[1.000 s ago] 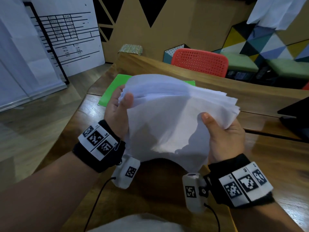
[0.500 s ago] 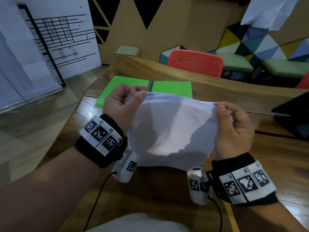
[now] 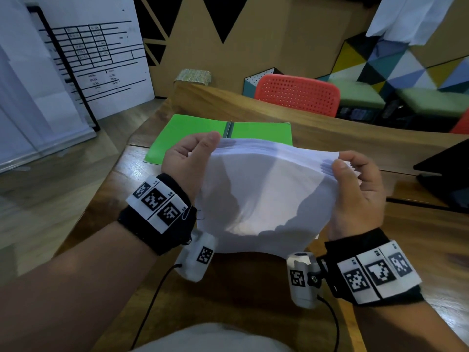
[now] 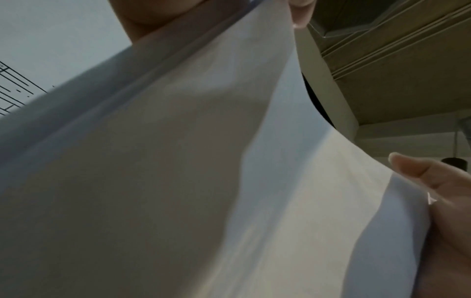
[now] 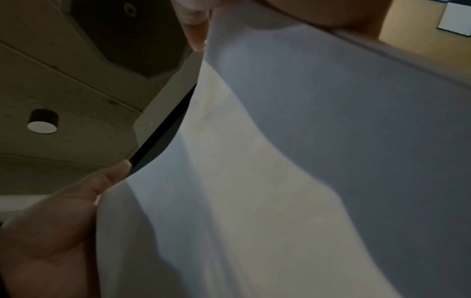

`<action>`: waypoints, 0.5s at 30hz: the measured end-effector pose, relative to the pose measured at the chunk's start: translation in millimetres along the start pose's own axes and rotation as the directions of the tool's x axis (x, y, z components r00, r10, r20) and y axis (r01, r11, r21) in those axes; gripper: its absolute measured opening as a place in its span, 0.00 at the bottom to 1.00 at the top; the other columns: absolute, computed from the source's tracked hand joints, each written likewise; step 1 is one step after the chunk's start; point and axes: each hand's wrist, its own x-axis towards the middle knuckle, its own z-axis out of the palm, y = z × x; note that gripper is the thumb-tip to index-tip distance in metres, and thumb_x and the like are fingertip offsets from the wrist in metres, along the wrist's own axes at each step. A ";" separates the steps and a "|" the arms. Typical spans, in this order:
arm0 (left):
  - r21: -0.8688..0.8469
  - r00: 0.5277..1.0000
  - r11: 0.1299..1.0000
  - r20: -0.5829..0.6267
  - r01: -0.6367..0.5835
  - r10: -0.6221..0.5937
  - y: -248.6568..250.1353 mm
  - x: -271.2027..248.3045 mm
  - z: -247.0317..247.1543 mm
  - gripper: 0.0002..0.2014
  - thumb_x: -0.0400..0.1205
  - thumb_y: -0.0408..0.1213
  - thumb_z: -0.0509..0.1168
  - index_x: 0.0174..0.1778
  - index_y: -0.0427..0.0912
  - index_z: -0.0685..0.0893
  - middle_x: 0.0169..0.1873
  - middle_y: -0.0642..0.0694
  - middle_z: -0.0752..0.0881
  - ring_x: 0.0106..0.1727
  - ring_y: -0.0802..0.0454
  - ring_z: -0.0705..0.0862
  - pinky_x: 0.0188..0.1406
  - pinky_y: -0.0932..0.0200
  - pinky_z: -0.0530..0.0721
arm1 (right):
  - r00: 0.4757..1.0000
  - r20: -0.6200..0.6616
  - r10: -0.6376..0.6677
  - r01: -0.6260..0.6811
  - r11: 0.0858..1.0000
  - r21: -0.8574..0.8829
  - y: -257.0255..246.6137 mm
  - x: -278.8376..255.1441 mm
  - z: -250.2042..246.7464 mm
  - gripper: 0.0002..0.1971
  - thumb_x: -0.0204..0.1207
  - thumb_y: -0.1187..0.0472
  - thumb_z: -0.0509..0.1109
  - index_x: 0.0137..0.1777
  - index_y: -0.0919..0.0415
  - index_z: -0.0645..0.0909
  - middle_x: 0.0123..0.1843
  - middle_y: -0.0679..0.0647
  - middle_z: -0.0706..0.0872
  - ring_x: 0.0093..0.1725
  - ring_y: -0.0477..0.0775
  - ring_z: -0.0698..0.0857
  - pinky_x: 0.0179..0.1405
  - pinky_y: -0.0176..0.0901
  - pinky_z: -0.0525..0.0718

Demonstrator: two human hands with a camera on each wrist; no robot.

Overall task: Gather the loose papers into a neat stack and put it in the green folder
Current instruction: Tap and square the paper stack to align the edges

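A: Mid-frame, head view: paper stack [image 3: 264, 194] is held upright over the table [image 3: 406, 240], left hand [image 3: 189, 163] and right hand [image 3: 360, 194] each pinching a top corner, fingers clamped on the sheets.

B: Folder?

A: Green folder [image 3: 187, 130] lies open on the table just behind the stack, upper centre.

B: Risk?

A: Edges look fanned at the top right; a loose pinch likely lets sheets slip or bend.

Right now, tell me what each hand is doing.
Left hand: gripping the left edge of the paper stack.
Right hand: gripping the stack's right edge.
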 end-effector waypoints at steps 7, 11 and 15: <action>-0.032 0.999 0.999 -0.023 -0.031 0.030 0.0 6.0 0.2 0.08 0.77 0.39 0.67 0.31 0.46 0.82 0.19 0.55 0.86 0.20 0.63 0.79 0.23 0.69 0.78 | 0.999 0.023 0.039 -0.040 0.998 0.051 6.6 6.7 -9.6 0.14 0.56 0.35 0.77 0.38 0.37 0.83 0.44 0.47 0.84 0.46 0.51 0.81 0.53 0.50 0.79; 0.171 0.987 0.985 0.161 -0.022 -0.005 -15.0 -1.7 -9.5 0.46 0.48 0.65 0.78 0.58 0.41 0.79 0.41 0.45 0.87 0.38 0.50 0.87 0.33 0.60 0.86 | 0.972 0.135 0.192 -0.190 0.981 -0.031 21.9 -0.6 -8.4 0.26 0.59 0.59 0.82 0.57 0.48 0.79 0.51 0.47 0.89 0.50 0.45 0.88 0.55 0.47 0.85; 0.291 0.994 0.955 0.072 0.058 -0.082 -15.4 -10.0 -5.3 0.09 0.67 0.37 0.78 0.37 0.47 0.85 0.25 0.59 0.86 0.23 0.70 0.83 0.22 0.75 0.81 | 0.969 0.070 0.238 -0.236 0.971 -0.033 19.3 -7.1 -0.7 0.14 0.66 0.70 0.77 0.48 0.53 0.86 0.46 0.45 0.92 0.52 0.54 0.90 0.60 0.58 0.85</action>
